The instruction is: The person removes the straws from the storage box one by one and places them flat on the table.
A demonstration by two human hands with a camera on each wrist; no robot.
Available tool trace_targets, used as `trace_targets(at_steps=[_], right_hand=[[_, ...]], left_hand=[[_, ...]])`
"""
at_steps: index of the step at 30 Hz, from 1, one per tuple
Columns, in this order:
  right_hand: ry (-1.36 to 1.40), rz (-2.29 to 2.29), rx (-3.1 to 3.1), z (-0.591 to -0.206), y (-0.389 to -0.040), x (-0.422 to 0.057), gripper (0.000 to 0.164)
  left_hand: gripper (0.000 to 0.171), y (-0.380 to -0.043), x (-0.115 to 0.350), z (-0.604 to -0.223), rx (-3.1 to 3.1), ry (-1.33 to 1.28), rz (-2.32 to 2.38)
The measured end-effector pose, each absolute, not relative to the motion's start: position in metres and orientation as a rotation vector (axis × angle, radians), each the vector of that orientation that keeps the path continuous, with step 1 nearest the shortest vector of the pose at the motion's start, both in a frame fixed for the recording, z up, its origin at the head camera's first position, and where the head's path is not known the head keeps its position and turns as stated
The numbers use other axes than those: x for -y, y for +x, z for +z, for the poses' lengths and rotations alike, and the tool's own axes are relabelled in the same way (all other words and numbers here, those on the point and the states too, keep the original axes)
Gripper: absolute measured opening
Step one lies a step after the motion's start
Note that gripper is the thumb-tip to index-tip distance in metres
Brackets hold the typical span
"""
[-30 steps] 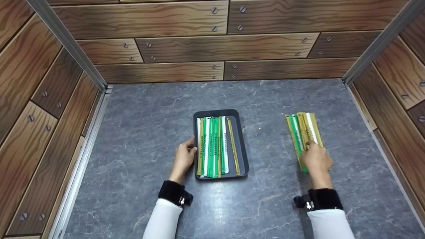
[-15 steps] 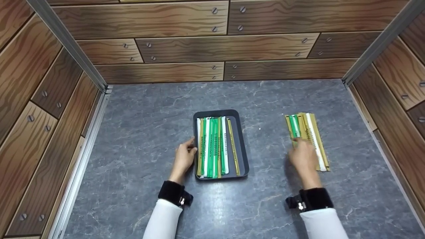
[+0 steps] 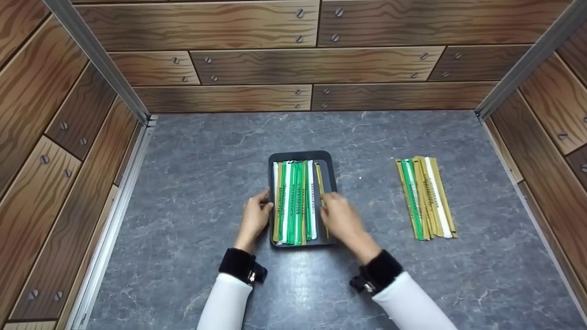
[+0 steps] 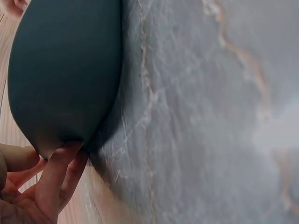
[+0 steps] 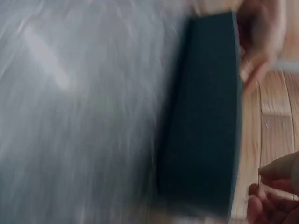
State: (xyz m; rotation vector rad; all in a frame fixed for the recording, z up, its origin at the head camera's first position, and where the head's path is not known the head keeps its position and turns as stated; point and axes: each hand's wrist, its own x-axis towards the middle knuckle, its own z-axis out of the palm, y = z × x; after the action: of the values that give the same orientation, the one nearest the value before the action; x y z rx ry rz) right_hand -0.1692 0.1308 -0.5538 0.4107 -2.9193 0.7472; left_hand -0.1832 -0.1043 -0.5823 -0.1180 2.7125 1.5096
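Note:
A dark shallow tray [image 3: 337,236] holds a row of what look like wrapped straws [image 3: 296,201] in green, white and gold, with printing on them. One gold straw [image 3: 319,176] lies slightly apart from that row, near the tray's right side. My left hand [image 3: 254,217] pinches the tray's left edge; the left wrist view shows thumb and fingers [image 4: 58,175] at the dark wall. Over the tray's right side is my right hand [image 3: 344,217], covering part of the gold straw. Its fingers [image 5: 280,168] are loosely bent, with no straw visible between them.
A second group of wrapped straws [image 3: 426,199], gold, green and white, lies flat on the grey marbled tabletop [image 3: 206,160] to the right. Wood-patterned walls [image 3: 257,68] enclose the back and both sides.
My right hand has left the straws on the right and moved left to the tray, uncovering that group. The left hand stays at the tray's edge.

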Motion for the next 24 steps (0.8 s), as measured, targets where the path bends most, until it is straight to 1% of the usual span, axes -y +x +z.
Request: trace_targets(at_steps=[5, 8, 15, 24], right_hand=[[0.326, 0.358, 3.066, -0.565, -0.170, -0.108, 0.026], [0.269, 0.267, 3.128, -0.568, -0.172, -0.101, 0.024], [0.230, 0.263, 3.175, -0.572, -0.178, -0.096, 0.021], [0.256, 0.357, 3.155, -0.572, -0.181, -0.100, 0.026]], left_hand=[[0.046, -0.184, 0.103, -0.583, -2.706, -0.120, 1.500], [0.046, -0.184, 0.103, -0.583, -2.708, -0.118, 1.506], [0.046, -0.185, 0.104, -0.582, -2.703, -0.120, 1.512], [0.046, -0.183, 0.105, -0.581, -2.701, -0.111, 1.527]])
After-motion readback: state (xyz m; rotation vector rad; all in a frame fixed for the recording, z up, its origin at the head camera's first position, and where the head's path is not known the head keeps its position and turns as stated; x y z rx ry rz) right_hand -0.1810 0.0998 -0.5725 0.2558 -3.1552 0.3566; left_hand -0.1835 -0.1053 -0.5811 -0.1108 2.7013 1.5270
